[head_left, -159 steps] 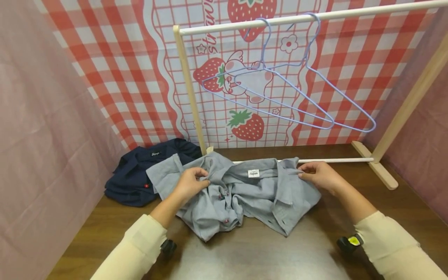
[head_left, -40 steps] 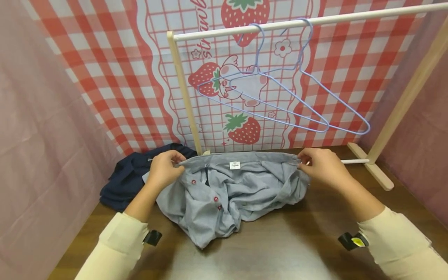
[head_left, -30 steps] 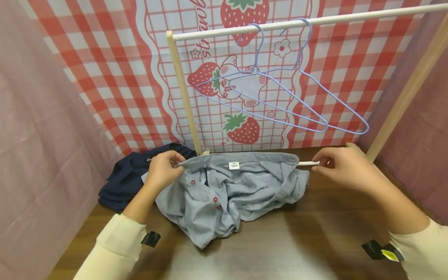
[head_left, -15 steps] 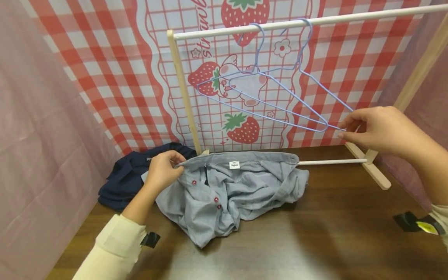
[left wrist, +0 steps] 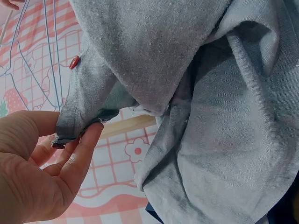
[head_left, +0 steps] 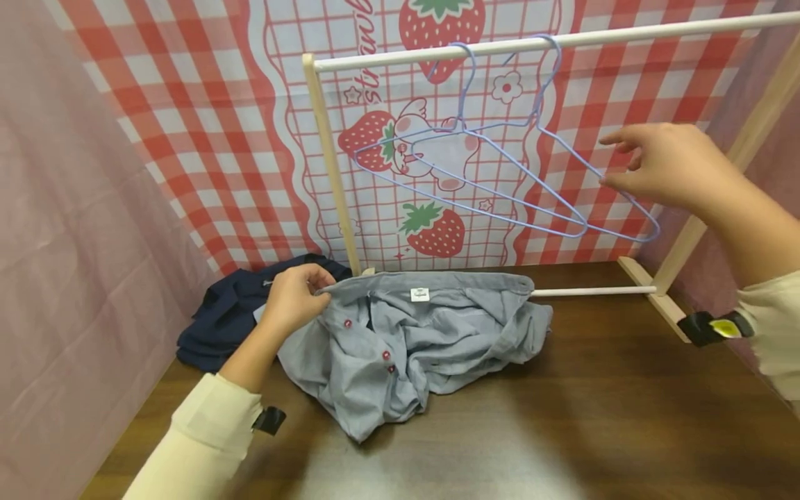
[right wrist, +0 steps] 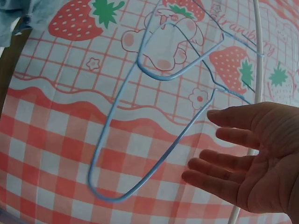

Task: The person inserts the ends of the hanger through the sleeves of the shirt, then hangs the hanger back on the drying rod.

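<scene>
A grey button-up shirt point(head_left: 431, 333) with red buttons and a white label at the collar lies bunched over the table. My left hand point(head_left: 294, 295) pinches the left end of its collar band; the left wrist view shows the cloth edge point(left wrist: 70, 112) between thumb and fingers. Two light-blue wire hangers hang from the rack's top rail. Beside the right-hand hanger point(head_left: 575, 149), my right hand point(head_left: 669, 163) is raised with its fingers parted. In the right wrist view nothing lies in that hand point(right wrist: 252, 154), and the hanger point(right wrist: 100, 144) is just past the fingertips.
Behind the shirt stands a wooden clothes rack point(head_left: 328, 160) with a white top rail point(head_left: 625, 35) and a low crossbar point(head_left: 594, 292). A dark navy garment point(head_left: 225, 319) lies at the left. A red-and-white strawberry cloth point(head_left: 206, 125) covers the back; pink curtains point(head_left: 75, 243) flank the sides.
My right hand let go of the shirt's collar end, moved right, then rose to the right-hand hanger. The left hand keeps its pinch. Earlier the collar was straightened out from a looser bunch.
</scene>
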Action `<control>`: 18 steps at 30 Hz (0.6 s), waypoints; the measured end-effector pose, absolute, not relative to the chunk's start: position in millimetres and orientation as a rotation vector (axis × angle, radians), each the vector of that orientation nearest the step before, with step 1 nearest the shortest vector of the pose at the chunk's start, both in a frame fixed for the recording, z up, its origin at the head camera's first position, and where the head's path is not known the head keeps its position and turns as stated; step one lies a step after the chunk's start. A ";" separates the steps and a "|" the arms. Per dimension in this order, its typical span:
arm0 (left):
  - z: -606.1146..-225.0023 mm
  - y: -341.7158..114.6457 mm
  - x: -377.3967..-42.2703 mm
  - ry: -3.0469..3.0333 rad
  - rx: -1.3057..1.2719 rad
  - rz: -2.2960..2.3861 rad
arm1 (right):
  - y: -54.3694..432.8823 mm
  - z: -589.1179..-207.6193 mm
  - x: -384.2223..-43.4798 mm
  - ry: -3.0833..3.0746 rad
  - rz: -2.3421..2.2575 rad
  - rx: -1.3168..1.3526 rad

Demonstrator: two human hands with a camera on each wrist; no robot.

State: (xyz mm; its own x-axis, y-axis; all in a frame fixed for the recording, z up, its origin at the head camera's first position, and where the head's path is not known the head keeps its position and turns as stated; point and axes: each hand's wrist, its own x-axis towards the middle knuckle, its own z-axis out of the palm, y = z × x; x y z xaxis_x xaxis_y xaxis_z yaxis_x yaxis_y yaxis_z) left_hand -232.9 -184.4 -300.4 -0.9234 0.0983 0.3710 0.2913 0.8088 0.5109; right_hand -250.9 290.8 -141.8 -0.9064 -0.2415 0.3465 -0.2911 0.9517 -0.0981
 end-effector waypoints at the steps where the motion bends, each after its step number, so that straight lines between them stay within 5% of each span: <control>1: -300.0 -184.3 -233.0 -2.674 -0.295 -0.835 | 289.8 -139.6 -255.0 -2.781 0.209 0.391; 18: -300.1 -180.7 -233.9 -2.735 -0.286 -0.868 | 263.5 -136.7 -288.8 -2.875 0.298 0.372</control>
State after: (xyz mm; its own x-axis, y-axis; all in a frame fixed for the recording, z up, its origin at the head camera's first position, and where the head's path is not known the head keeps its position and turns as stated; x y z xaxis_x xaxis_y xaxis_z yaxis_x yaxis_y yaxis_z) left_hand -233.9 -180.7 -300.1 -0.9476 0.1086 0.3003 0.2619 0.8024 0.5362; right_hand -288.8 263.5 -136.7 -0.9421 -0.2257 0.2481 -0.2718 0.9472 -0.1703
